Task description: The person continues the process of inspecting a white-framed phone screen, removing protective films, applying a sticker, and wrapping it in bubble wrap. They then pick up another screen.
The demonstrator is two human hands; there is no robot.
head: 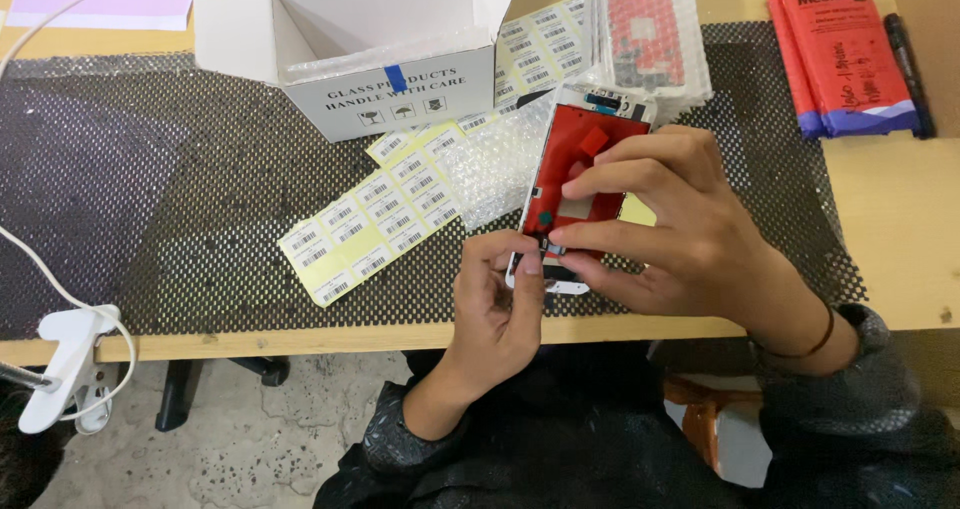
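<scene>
Holding is shared between both hands: a phone screen panel (585,184), white-framed with a red film on its back, is kept above the table's front edge over the black mesh mat (200,209). The left hand (500,304) is closed on the panel's lower end, thumb pressed by the bottom edge; the right hand (670,234) is closed around the right side, fingers laid across the red film. The panel is already out of its bubble wrap (495,169), which lies loose just behind it. The red film is still in place; no peeling is visible. Label sheets (385,219), yellow with barcode stickers, lie beside the wrap, apparently untouched. More wrapped panels (650,29) are stacked behind, judged still to be handled. An open white box (400,49) stands nearby.
</scene>
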